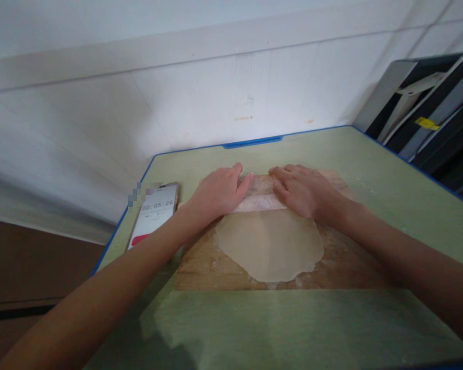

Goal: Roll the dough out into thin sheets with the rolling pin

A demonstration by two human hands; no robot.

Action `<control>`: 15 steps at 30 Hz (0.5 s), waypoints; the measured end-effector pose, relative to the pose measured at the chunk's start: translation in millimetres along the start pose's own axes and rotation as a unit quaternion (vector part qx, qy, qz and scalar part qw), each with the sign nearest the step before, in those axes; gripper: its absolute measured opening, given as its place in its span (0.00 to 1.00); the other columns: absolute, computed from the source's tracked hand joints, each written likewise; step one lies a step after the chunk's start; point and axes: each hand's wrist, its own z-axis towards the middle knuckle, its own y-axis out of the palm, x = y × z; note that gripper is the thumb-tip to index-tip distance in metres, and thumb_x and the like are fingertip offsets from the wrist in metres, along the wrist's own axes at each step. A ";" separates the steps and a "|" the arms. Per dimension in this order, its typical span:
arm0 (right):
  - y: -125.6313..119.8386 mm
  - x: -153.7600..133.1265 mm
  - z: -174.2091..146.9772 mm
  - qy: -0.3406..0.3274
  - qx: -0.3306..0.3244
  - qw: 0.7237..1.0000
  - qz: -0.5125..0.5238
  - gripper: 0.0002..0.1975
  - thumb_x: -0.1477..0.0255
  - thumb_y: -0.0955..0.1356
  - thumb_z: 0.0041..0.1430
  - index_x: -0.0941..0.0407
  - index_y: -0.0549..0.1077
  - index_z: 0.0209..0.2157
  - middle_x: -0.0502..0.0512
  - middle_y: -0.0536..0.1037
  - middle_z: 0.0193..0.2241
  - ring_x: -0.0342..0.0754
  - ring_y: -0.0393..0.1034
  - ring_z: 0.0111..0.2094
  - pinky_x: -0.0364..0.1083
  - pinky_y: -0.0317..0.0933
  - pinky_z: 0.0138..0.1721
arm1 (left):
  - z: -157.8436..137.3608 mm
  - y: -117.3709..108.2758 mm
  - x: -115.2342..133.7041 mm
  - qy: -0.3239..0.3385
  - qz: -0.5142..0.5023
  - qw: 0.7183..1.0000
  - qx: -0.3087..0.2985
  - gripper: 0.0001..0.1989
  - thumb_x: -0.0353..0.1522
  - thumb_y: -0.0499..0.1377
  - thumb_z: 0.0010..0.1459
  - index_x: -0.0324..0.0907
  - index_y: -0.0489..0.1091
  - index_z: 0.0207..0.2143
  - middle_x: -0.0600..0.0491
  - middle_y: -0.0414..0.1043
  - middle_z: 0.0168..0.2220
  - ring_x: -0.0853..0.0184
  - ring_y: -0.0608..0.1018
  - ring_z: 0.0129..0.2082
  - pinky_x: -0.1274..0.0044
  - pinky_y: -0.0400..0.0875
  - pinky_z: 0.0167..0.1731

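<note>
A floury rolling pin [259, 203] lies crosswise over the far part of a thin, flattened sheet of dough [272, 244]. My left hand [220, 191] rests on the pin's left part, palm down, its fingers reaching past the pin and its thumb pointing inward. On the right part lies my right hand [301, 190], also palm down, with the fingers stretched forward over the pin. Both hands cover much of the pin. Beneath the dough is a wooden board [204, 272] dusted with flour. The dough's near edge is uneven and rounded.
Left of the board, a phone [154, 213] showing a timer lies on the green table [293, 329], which has a blue rim. Behind the table stands a white wall [216, 103]. Dark and grey flat panels [428, 113] lean at the right.
</note>
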 end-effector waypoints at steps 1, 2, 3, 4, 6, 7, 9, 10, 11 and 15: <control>-0.2 0.4 1.4 0.004 0.000 1.000 -0.006 0.18 0.71 0.52 0.60 0.60 0.68 0.41 0.64 0.75 0.37 0.54 0.68 0.39 0.49 0.57 0.40 | 1.3 -0.1 -0.2 -0.001 0.004 1.000 0.003 0.18 0.38 0.41 0.64 0.38 0.66 0.36 0.47 0.72 0.30 0.61 0.74 0.30 0.73 0.64 0.31; -0.2 1.0 2.9 0.007 0.001 1.000 -0.011 0.18 0.71 0.52 0.60 0.60 0.68 0.40 0.64 0.75 0.36 0.54 0.68 0.38 0.49 0.57 0.40 | 2.9 -0.2 -0.5 -0.003 0.008 1.000 0.005 0.18 0.38 0.41 0.63 0.38 0.66 0.36 0.47 0.72 0.30 0.60 0.74 0.30 0.73 0.64 0.30; -0.1 1.7 4.5 0.010 0.001 1.000 -0.013 0.18 0.71 0.53 0.60 0.60 0.69 0.39 0.64 0.74 0.36 0.54 0.68 0.38 0.49 0.57 0.39 | 4.7 -0.3 -0.9 -0.006 0.012 1.000 0.009 0.18 0.37 0.41 0.63 0.38 0.66 0.36 0.47 0.72 0.29 0.60 0.74 0.30 0.73 0.63 0.30; -0.1 2.4 6.2 0.013 0.001 1.000 -0.014 0.18 0.71 0.53 0.60 0.60 0.69 0.38 0.64 0.74 0.36 0.54 0.68 0.38 0.48 0.57 0.39 | 6.8 -0.2 -1.6 -0.009 0.016 1.000 0.013 0.18 0.37 0.42 0.63 0.37 0.66 0.36 0.46 0.72 0.29 0.60 0.74 0.30 0.73 0.63 0.30; -0.4 3.6 9.8 0.020 0.000 1.000 -0.011 0.18 0.71 0.53 0.59 0.60 0.71 0.36 0.64 0.75 0.35 0.54 0.68 0.38 0.48 0.57 0.38 | 11.5 0.3 -3.6 -0.015 0.023 0.999 0.022 0.18 0.36 0.41 0.63 0.37 0.67 0.35 0.46 0.71 0.29 0.60 0.74 0.29 0.73 0.63 0.29; -0.7 3.8 11.6 0.024 -0.002 1.000 -0.010 0.19 0.71 0.53 0.59 0.60 0.71 0.35 0.64 0.75 0.34 0.54 0.68 0.37 0.48 0.57 0.38 | 14.1 0.7 -4.9 -0.019 0.026 0.999 0.027 0.18 0.35 0.41 0.63 0.37 0.67 0.35 0.45 0.71 0.29 0.60 0.74 0.29 0.73 0.63 0.30; -1.4 3.9 15.3 0.036 -0.001 0.999 -0.009 0.19 0.71 0.53 0.59 0.61 0.73 0.32 0.65 0.75 0.33 0.55 0.68 0.37 0.48 0.57 0.37 | 19.4 1.9 -7.9 -0.028 0.032 0.999 0.035 0.18 0.34 0.41 0.63 0.37 0.68 0.33 0.45 0.71 0.29 0.60 0.73 0.29 0.73 0.63 0.30; -1.7 3.7 17.2 0.044 0.001 0.999 -0.008 0.20 0.72 0.53 0.59 0.61 0.73 0.32 0.65 0.75 0.32 0.55 0.69 0.36 0.47 0.57 0.36 | 21.9 2.6 -9.4 -0.032 0.034 0.998 0.038 0.18 0.33 0.41 0.62 0.37 0.68 0.32 0.45 0.71 0.29 0.60 0.73 0.30 0.73 0.62 0.30; -1.8 3.6 19.1 0.053 0.004 0.999 -0.007 0.20 0.72 0.53 0.58 0.61 0.74 0.31 0.66 0.76 0.32 0.54 0.69 0.36 0.47 0.57 0.35 | 24.2 3.4 -10.8 -0.036 0.037 0.998 0.041 0.17 0.32 0.42 0.62 0.37 0.69 0.32 0.45 0.72 0.30 0.61 0.73 0.30 0.73 0.62 0.31; -0.4 3.7 26.6 0.083 0.014 0.996 0.003 0.20 0.73 0.53 0.58 0.61 0.75 0.32 0.65 0.77 0.33 0.53 0.70 0.34 0.47 0.58 0.31 | 31.2 6.2 -14.8 -0.044 0.041 0.997 0.044 0.16 0.30 0.43 0.60 0.37 0.70 0.31 0.45 0.72 0.32 0.61 0.72 0.32 0.74 0.62 0.32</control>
